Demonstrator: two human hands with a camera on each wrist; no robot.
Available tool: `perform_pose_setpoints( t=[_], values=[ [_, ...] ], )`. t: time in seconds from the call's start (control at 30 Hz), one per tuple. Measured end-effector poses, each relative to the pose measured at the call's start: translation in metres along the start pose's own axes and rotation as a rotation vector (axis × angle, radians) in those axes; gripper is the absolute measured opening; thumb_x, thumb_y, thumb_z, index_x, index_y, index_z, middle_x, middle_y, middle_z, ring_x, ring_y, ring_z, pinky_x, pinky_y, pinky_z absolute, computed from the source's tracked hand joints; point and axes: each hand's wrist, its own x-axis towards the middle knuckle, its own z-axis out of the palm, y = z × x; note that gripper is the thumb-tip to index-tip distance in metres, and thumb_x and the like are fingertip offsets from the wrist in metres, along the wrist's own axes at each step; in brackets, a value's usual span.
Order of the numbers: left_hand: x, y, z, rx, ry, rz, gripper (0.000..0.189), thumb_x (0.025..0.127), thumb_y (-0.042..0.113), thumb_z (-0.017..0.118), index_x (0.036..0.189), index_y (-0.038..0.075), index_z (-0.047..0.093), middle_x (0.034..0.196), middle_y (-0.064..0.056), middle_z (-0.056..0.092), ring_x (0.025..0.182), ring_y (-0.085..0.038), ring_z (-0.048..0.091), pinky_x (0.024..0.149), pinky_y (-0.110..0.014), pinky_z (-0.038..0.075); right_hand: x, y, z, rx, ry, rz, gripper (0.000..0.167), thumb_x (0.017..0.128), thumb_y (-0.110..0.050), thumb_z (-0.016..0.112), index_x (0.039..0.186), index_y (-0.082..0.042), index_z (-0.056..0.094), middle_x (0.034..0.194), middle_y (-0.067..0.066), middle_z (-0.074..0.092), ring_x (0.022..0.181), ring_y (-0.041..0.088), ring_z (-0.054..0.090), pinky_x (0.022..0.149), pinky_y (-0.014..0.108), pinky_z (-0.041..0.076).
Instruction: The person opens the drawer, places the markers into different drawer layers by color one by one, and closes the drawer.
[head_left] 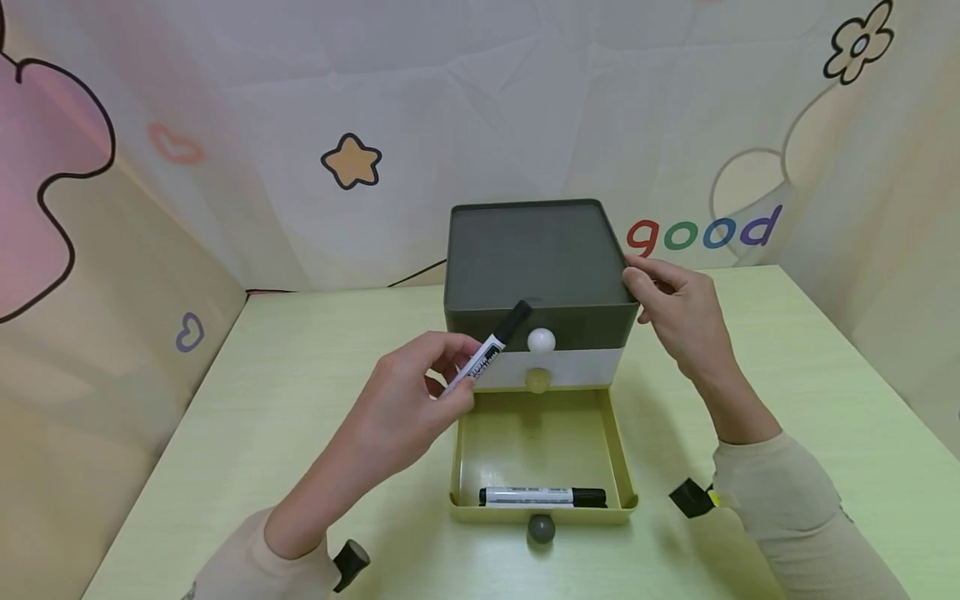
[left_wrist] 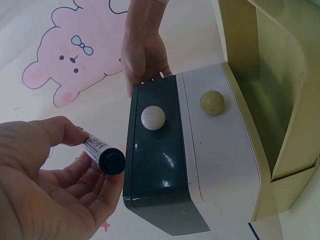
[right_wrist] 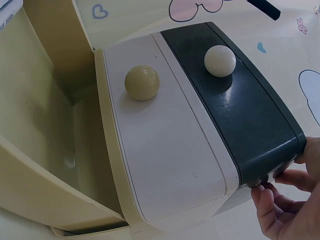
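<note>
A black-capped white marker (head_left: 483,357) is pinched between the thumb and fingers of my left hand (head_left: 408,398), tilted in front of the small drawer box (head_left: 536,258). The left wrist view shows that marker (left_wrist: 102,152) with its cap end toward the camera. My right hand (head_left: 678,312) touches the box's right side near the top edge; its fingertips bend against the dark top section in the right wrist view. The yellow bottom drawer (head_left: 532,433) is pulled out, and a second marker (head_left: 542,497) lies in it along the front wall.
The dark upper drawer has a white knob (head_left: 541,341) and the white middle drawer a yellowish knob (head_left: 537,381); both are closed. A dark knob (head_left: 542,529) fronts the bottom drawer. Behind the pale table (head_left: 315,417) hangs a printed cloth (head_left: 420,100).
</note>
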Motion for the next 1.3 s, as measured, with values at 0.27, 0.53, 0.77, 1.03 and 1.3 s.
perform_pose_setpoints(
  t=[0.27, 0.53, 0.77, 1.03, 1.3],
  values=[
    [0.003, -0.001, 0.007, 0.009, -0.052, 0.018, 0.027, 0.09, -0.005, 0.066, 0.115, 0.007, 0.07, 0.092, 0.002, 0.065, 0.082, -0.011, 0.062, 0.075, -0.029, 0.057, 0.0, 0.001, 0.0, 0.004, 0.001, -0.008, 0.039, 0.105, -0.025, 0.06, 0.14, -0.007, 0.065, 0.106, -0.001, 0.065, 0.068, 0.012, 0.055, 0.057, 0.018, 0.046],
    [0.004, -0.002, 0.015, 0.047, -0.108, 0.015, 0.028, 0.091, -0.004, 0.066, 0.115, 0.009, 0.071, 0.092, 0.004, 0.064, 0.081, -0.012, 0.061, 0.074, -0.028, 0.055, 0.0, 0.001, 0.0, 0.01, -0.003, 0.0, 0.04, 0.105, -0.025, 0.06, 0.14, -0.007, 0.065, 0.11, 0.002, 0.065, 0.07, 0.012, 0.055, 0.058, 0.017, 0.047],
    [0.005, -0.003, 0.025, 0.131, -0.197, -0.023, 0.025, 0.09, -0.001, 0.067, 0.111, 0.011, 0.072, 0.094, 0.005, 0.063, 0.076, -0.012, 0.058, 0.065, -0.027, 0.05, 0.0, 0.001, 0.0, 0.015, -0.001, -0.005, 0.039, 0.105, -0.024, 0.06, 0.14, -0.007, 0.065, 0.105, -0.003, 0.064, 0.068, 0.012, 0.055, 0.058, 0.017, 0.047],
    [0.009, -0.008, 0.036, 0.165, -0.283, -0.033, 0.021, 0.092, -0.001, 0.068, 0.108, 0.011, 0.074, 0.087, 0.007, 0.065, 0.075, -0.012, 0.06, 0.062, -0.027, 0.05, -0.001, -0.001, 0.0, 0.01, -0.002, -0.003, 0.04, 0.106, -0.026, 0.059, 0.14, -0.007, 0.064, 0.112, 0.005, 0.065, 0.072, 0.016, 0.056, 0.059, 0.017, 0.047],
    [0.008, -0.014, 0.053, 0.245, -0.317, 0.027, 0.022, 0.091, -0.001, 0.069, 0.108, 0.012, 0.076, 0.093, 0.006, 0.066, 0.073, -0.009, 0.058, 0.057, -0.025, 0.048, -0.001, 0.0, -0.001, 0.01, -0.005, -0.001, 0.04, 0.106, -0.026, 0.06, 0.14, -0.007, 0.064, 0.113, 0.005, 0.066, 0.072, 0.014, 0.055, 0.06, 0.016, 0.048]
  ],
)
